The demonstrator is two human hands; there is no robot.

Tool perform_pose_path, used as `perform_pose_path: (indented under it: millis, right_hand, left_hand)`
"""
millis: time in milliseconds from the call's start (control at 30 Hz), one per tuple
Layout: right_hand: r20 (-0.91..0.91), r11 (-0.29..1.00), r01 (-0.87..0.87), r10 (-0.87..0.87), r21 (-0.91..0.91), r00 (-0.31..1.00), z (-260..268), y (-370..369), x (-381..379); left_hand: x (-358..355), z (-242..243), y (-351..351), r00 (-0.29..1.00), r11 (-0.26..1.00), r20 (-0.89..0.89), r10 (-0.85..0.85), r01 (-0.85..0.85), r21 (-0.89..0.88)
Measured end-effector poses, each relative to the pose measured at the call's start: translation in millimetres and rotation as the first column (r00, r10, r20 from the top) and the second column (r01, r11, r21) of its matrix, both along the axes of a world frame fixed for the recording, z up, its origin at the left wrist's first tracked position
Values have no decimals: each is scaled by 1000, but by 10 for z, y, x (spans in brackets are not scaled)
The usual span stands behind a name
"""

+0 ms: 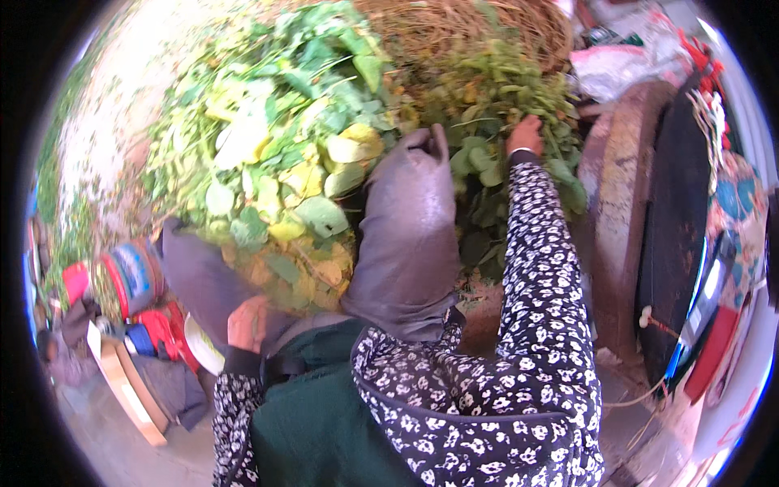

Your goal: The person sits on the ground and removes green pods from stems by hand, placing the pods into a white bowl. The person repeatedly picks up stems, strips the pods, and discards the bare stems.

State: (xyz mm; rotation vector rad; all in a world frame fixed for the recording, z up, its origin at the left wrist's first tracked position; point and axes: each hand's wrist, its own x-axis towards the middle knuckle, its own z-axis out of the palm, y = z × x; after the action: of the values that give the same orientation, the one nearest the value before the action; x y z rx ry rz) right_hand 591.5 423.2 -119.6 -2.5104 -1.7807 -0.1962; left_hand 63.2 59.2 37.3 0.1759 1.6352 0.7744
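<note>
My right hand [526, 135] reaches forward past my right knee, its fingers curled around leafy green plant stems [508, 76]. These stems are blurred, and the fingertips are hidden among the leaves. Beside my left thigh, close to the trouser cloth, is my left hand [246, 322]; blur hides its exact finger position, and no object shows in it. A large heap of green and yellowing broad leaves [268, 134] lies in front of me, left of my right knee [408, 231]. Loose yellow leaves [310, 271] lie between my legs.
Dry brown stalks [468, 24] are piled at the far side. To my right stand a worn curved slab [621, 213] and a dark panel [675, 237], with a white sack [614, 70] beyond. A plastic tub [131, 277] and a cardboard piece [128, 389] lie to the left.
</note>
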Motion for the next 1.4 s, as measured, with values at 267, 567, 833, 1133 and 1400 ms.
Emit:
perform_pose_path:
  millis: [267, 567, 833, 1133, 1400]
  right_hand:
    - [-170, 986, 132, -148, -102, 974, 210, -585, -220]
    - [-96, 827, -478, 523, 294, 847, 1854, -918, -1115]
    - [-294, 206, -975, 940, 83, 174, 1750, -2040, -4338]
    - [-475, 382, -887, 850, 257, 229, 1712, -1672, -4282]
    - [-653, 593, -298, 736, 748, -175, 3308, -1569, -3611]
  left_hand:
    - [34, 122, 121, 992, 999, 126, 25, -31, 44]
    - [-59, 22, -48, 951, 992, 305, 51, -84, 96]
    - [-136, 8, -125, 934, 984, 357, 18, -79, 158]
    - [-233, -51, -288, 910, 965, 413, 35, -139, 224]
    - [-180, -32, -184, 898, 959, 441, -8, -118, 259]
